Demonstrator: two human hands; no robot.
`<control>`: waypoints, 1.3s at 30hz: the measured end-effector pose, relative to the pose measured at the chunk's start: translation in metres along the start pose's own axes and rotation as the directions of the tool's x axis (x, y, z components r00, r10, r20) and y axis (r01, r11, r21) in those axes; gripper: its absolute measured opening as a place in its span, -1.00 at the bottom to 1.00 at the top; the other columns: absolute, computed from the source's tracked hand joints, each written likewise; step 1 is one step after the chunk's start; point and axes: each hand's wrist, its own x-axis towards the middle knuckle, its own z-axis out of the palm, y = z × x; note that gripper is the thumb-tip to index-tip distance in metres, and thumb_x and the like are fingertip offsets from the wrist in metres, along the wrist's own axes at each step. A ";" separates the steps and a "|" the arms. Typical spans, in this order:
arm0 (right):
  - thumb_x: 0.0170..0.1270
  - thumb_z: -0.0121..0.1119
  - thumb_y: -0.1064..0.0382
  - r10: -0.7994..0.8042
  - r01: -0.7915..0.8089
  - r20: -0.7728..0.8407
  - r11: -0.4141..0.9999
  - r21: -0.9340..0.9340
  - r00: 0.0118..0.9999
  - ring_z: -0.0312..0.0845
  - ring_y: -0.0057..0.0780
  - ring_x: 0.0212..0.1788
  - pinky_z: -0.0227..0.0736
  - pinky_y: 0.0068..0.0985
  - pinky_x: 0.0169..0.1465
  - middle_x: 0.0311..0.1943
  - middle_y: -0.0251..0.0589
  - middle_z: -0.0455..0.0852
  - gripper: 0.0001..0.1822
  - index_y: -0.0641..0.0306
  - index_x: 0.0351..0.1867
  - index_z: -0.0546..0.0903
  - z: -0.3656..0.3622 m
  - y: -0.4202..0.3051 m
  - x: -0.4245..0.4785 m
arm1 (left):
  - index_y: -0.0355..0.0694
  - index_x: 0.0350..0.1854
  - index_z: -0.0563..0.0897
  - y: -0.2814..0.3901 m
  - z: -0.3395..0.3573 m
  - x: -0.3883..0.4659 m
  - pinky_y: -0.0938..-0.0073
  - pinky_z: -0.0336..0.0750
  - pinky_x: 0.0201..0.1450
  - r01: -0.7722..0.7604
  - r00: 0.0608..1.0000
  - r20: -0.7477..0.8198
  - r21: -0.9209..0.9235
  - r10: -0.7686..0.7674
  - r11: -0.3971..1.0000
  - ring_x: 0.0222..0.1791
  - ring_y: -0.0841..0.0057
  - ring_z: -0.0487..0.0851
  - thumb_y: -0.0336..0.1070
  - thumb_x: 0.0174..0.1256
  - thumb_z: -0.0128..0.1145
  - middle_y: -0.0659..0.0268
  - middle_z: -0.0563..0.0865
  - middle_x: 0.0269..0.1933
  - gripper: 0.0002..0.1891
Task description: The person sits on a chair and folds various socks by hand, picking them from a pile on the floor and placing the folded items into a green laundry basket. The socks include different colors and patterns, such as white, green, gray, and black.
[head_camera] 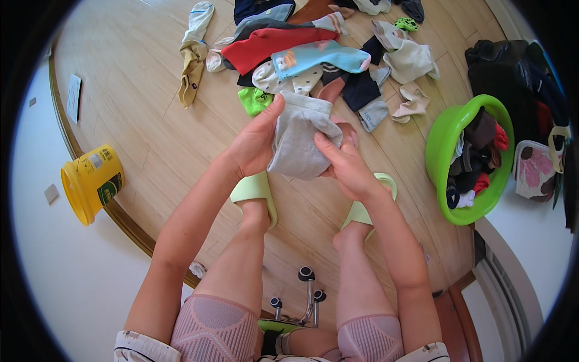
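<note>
A light grey sock (301, 140), folded into a short bundle with its ribbed cuff towards the top, is held between both hands above the floor. My left hand (255, 140) grips its left side, thumb near the cuff. On the lower right side, my right hand (346, 160) pinches the fabric with its thumb on top. A pinkish piece of cloth (347, 130) shows just behind the right fingers; whether it is held too, I cannot tell. Beyond the hands lies a pile of loose socks, among them a red sock (276, 45), a light blue sock (321, 59) and a bright green sock (254, 100).
A green plastic basin (434, 149) with socks in it stands at the right, beside a black plastic bag (493, 68). A yellow bucket (86, 176) is at the left wall. Light green slippers (253, 188) are on my feet. Chair casters (306, 273) show between my legs.
</note>
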 end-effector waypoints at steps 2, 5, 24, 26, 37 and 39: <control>0.54 0.08 0.04 -0.125 0.103 -0.080 0.967 -0.233 0.989 0.56 -0.52 0.16 0.48 -0.42 0.17 0.13 -0.29 0.63 -0.44 0.30 0.41 0.33 0.003 -0.001 0.004 | -0.28 0.46 0.29 -0.002 -0.003 -0.004 0.19 0.38 0.43 -0.024 1.000 0.016 0.029 0.023 0.999 0.34 0.30 0.52 -0.07 0.54 0.03 0.15 0.52 0.35 -0.42; 0.43 0.21 0.08 -0.415 0.303 -0.124 0.810 -0.503 0.901 0.61 -0.45 0.09 0.48 -0.40 0.14 0.05 -0.19 0.68 -0.41 0.35 0.36 0.37 0.001 0.013 0.013 | -0.30 0.42 0.32 -0.005 0.002 -0.003 0.21 0.43 0.40 -0.103 0.995 0.040 0.380 0.094 0.919 0.30 0.31 0.55 -0.37 0.39 0.16 0.14 0.56 0.31 -0.43; 0.13 0.30 0.43 -0.754 0.590 0.303 0.136 -0.796 0.583 0.69 -0.14 -0.03 0.57 -0.22 0.08 -0.09 -0.06 0.72 -0.60 0.29 0.05 0.62 0.007 0.038 0.005 | -0.34 0.36 0.40 -0.006 -0.015 -0.008 0.31 0.56 0.25 -0.096 0.991 -0.069 0.188 0.111 0.977 0.16 0.39 0.64 -0.50 0.33 0.02 0.11 0.60 0.23 -0.49; 0.17 0.28 0.44 -0.679 0.550 0.166 0.400 -0.733 0.715 0.70 -0.14 -0.12 0.57 -0.27 -0.06 -0.15 -0.07 0.72 -0.64 0.28 0.04 0.63 0.008 0.027 -0.002 | -0.34 0.39 0.38 -0.006 -0.015 -0.008 0.30 0.49 0.32 -0.143 0.990 0.038 0.224 0.138 0.964 0.23 0.38 0.59 -0.47 0.34 0.03 0.12 0.59 0.26 -0.46; 0.11 0.47 0.24 -0.814 0.453 -0.099 0.415 -0.789 0.573 0.54 -0.28 -0.16 0.39 -0.33 0.03 -0.27 -0.27 0.69 -0.71 0.24 -0.14 0.71 0.013 0.000 0.005 | -0.21 0.51 0.23 -0.006 0.005 -0.019 0.17 0.43 0.39 -0.145 0.983 0.168 0.466 0.074 0.873 0.38 0.34 0.47 -0.39 0.17 0.26 0.21 0.49 0.36 -0.20; 0.06 0.50 0.21 -0.720 0.446 -0.143 0.559 -0.699 0.679 0.53 -0.27 -0.13 0.37 -0.31 0.05 -0.24 -0.27 0.66 -0.66 0.23 -0.13 0.70 0.010 0.000 0.006 | -0.20 0.51 0.22 -0.004 0.005 -0.019 0.19 0.44 0.38 -0.099 0.989 0.142 0.490 0.033 0.866 0.37 0.35 0.48 -0.40 0.17 0.27 0.22 0.50 0.36 -0.19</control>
